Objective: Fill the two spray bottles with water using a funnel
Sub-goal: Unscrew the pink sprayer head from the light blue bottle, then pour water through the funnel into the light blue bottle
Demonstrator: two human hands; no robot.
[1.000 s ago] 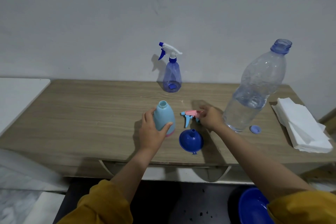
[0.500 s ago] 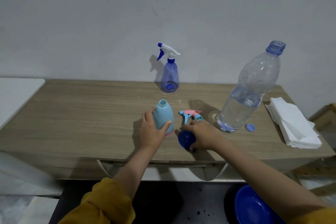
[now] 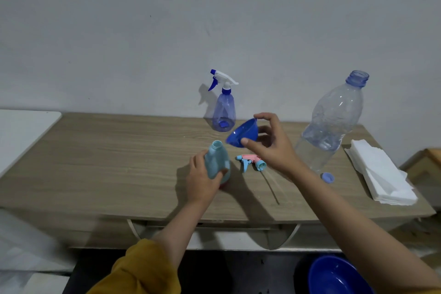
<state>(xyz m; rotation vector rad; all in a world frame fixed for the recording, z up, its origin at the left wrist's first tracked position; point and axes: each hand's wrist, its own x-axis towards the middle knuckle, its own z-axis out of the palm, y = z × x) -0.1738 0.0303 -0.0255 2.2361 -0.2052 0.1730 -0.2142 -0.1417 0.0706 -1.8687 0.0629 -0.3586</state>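
While both hands are busy over the wooden table (image 3: 95, 162), the scene reads:

Left hand (image 3: 202, 179): fingers and thumb wrapped round the light-blue spray bottle (image 3: 216, 162), gripping its body.
Light-blue spray bottle: upright on the table, near the front middle, neck open, no sprayer on it.
Right hand (image 3: 272, 148): raised above the table, thumb and fingers pinching the rim of the blue funnel (image 3: 243, 132).
Blue funnel: in the air, tilted, mouth facing left toward the camera, just right of and above the light-blue bottle's neck, not touching it.
Pink-and-blue sprayer head (image 3: 250, 162): lying flat on the table just right of the light-blue bottle, its thin dip tube trailing toward the front edge.
Clear blue spray bottle (image 3: 223, 112): upright at the back by the wall, white-and-blue trigger head on.
Large water bottle (image 3: 334, 122): standing on the right, uncapped, partly filled.
Blue cap (image 3: 327, 177): on the table by the large bottle's base.
White paper napkins (image 3: 381, 174): stacked at the right end.
Blue basin (image 3: 334, 274): below the table, lower right.
Sleeves: mustard yellow.
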